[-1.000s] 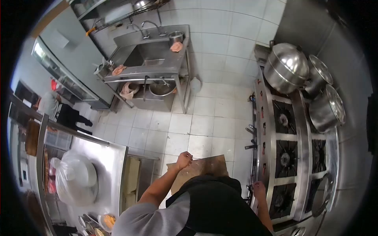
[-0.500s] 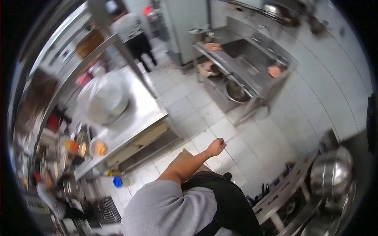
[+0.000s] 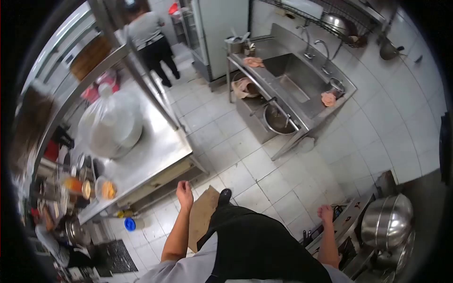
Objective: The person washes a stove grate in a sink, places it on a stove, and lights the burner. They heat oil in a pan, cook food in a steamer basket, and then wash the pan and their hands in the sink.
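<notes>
My left hand [image 3: 184, 195] hangs over the tiled floor in front of my body, above the edge of a brown cardboard sheet [image 3: 203, 214]. Its fingers are loosely bent and slightly apart, with nothing in them. Off to the right is my right hand [image 3: 325, 214], close to the front of the stove [image 3: 340, 225]; its fingers are also loosely bent and no object shows in them. A black apron [image 3: 259, 240] covers my front, and one dark shoe [image 3: 225, 196] shows on the floor.
A steel worktable [image 3: 165, 146] at left bears a large bagged tub [image 3: 111, 125] and a bowl of orange food [image 3: 108, 190]. Ahead stands a steel sink [image 3: 295, 78]. Large metal pots [image 3: 387, 220] sit at right. Another person [image 3: 148, 40] stands at the back; a blue-lidded container [image 3: 130, 224] is on the floor.
My view has turned and steadied. My left arm has swung back to the left from across my body, and my right hand has come into view. The other person remains at the back.
</notes>
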A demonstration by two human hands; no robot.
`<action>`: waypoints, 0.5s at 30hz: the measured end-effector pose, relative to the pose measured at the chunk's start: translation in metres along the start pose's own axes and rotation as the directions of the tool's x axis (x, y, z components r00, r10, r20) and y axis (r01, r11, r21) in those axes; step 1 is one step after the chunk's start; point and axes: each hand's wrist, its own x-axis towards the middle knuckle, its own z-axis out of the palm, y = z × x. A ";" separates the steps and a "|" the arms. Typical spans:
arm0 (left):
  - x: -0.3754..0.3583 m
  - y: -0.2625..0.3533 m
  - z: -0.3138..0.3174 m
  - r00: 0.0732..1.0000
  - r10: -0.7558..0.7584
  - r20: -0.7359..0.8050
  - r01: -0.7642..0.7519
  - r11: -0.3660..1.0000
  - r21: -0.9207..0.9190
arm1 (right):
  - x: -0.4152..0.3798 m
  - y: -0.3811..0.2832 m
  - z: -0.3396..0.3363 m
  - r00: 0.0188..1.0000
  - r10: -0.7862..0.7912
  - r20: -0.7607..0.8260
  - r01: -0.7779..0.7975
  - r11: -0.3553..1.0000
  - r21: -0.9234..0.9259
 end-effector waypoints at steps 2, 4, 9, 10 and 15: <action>0.015 0.023 0.014 0.997 0.023 0.067 -0.022 1.000 -0.021 | -0.002 -0.169 0.058 0.942 0.326 0.074 -0.311 0.775 0.550; 0.037 0.035 0.044 0.981 0.049 0.187 -0.023 0.990 -0.138 | 0.004 -0.232 0.114 0.912 0.386 0.138 -0.408 0.883 0.233; 0.116 0.068 0.128 0.874 0.135 0.467 -0.025 0.972 -0.235 | -0.024 -0.284 0.188 0.827 0.483 0.287 -0.487 0.871 -0.064; 0.138 0.083 0.145 0.851 0.219 0.478 -0.125 0.968 -0.220 | -0.036 -0.275 0.192 0.802 0.532 0.271 -0.553 0.833 0.000; 0.244 0.181 0.236 0.782 0.431 0.450 -0.384 0.902 -0.196 | -0.154 0.003 0.196 0.933 0.146 0.328 -0.065 0.967 -0.246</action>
